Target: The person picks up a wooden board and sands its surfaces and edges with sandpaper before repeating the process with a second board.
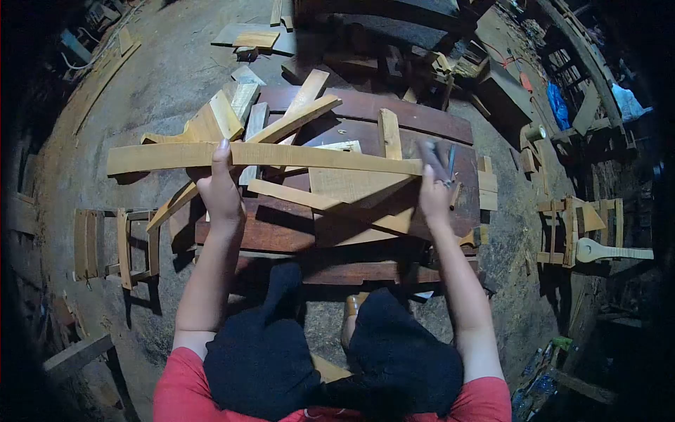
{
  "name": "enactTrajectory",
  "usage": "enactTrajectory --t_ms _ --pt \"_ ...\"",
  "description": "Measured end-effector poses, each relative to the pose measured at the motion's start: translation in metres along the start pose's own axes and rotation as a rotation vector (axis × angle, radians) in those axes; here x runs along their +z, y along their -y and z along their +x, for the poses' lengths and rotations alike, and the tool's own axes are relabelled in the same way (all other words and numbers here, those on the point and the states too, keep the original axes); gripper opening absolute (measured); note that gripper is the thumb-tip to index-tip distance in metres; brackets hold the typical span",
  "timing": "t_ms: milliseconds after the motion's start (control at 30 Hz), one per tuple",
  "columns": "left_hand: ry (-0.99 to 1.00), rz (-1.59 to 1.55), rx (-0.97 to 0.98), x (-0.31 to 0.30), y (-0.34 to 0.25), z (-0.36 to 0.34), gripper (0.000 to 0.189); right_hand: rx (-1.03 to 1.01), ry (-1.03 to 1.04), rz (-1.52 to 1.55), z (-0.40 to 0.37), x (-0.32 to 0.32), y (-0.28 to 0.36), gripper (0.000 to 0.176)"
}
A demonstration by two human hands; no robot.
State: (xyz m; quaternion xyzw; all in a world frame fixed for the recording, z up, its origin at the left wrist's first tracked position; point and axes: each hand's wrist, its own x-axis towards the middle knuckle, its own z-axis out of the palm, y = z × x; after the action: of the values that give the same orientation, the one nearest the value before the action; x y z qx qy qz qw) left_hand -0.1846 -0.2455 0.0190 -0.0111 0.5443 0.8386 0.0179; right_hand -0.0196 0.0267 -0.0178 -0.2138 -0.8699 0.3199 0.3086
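A long, slightly curved wooden strip point(323, 156) stretches sideways above the low bench. My left hand point(221, 188) is closed around it left of its middle, thumb lying across the near face. At the strip's right end is my right hand point(434, 198), closed, with a ring on one finger and the thumb against the wood. A dark, flat, motion-blurred piece point(437, 160) rises from its fingers; I cannot tell what it is. Below the strip, a broad wooden board point(351, 184) and a narrow wooden slat point(295, 195) lie on the dark red-brown bench point(281, 235).
More offcuts lie at the bench's far left, including a shaped board point(209, 121). Small wooden frames stand at left point(121, 243) and right point(555, 228), the right one bearing a paddle-shaped piece point(612, 252). A dark machine or table point(394, 21) stands beyond.
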Motion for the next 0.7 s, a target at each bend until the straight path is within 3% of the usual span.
enactTrajectory --t_ms 33,67,133,167,233,300,333,400,500,567,667,700 --pt "0.015 -0.030 -0.033 0.000 -0.001 -0.001 0.045 0.096 0.046 0.280 0.002 0.010 0.033 0.030" --pt "0.031 -0.058 -0.066 0.000 -0.002 -0.002 0.044 0.004 0.047 0.263 -0.001 0.025 0.047 0.030" --pt "0.003 -0.022 -0.074 0.006 -0.007 -0.007 0.043 0.088 0.168 0.427 -0.011 0.041 0.090 0.026" --pt "-0.019 0.012 -0.083 0.008 -0.010 -0.008 0.042 0.061 0.157 0.364 -0.012 0.046 0.099 0.023" --pt "-0.017 0.047 -0.067 0.005 -0.010 -0.007 0.041 -0.030 0.259 0.387 -0.011 0.044 0.081 0.024" --pt "-0.015 0.066 -0.048 0.004 -0.008 -0.004 0.040 -0.238 0.120 0.282 -0.018 0.042 0.041 0.025" --pt "-0.020 0.087 -0.038 0.002 -0.007 -0.004 0.039 -0.247 0.088 0.221 -0.017 0.033 0.029 0.025" --pt "-0.028 0.110 -0.033 -0.002 -0.003 -0.003 0.038 0.069 0.024 0.259 -0.028 0.017 0.006 0.030" --pt "-0.075 0.089 -0.021 0.003 0.000 -0.003 0.038 -0.133 0.016 -0.084 -0.012 -0.009 0.000 0.033" --pt "-0.113 0.124 0.093 0.017 -0.008 -0.008 0.042 0.172 0.042 0.184 -0.014 0.007 0.032 0.034" --pt "-0.045 0.179 0.084 0.005 0.002 0.000 0.046 -0.142 0.198 0.296 -0.016 0.043 0.083 0.035" --pt "-0.047 0.186 0.083 0.004 0.002 -0.001 0.046 -0.265 0.237 0.153 -0.017 0.043 0.109 0.033"
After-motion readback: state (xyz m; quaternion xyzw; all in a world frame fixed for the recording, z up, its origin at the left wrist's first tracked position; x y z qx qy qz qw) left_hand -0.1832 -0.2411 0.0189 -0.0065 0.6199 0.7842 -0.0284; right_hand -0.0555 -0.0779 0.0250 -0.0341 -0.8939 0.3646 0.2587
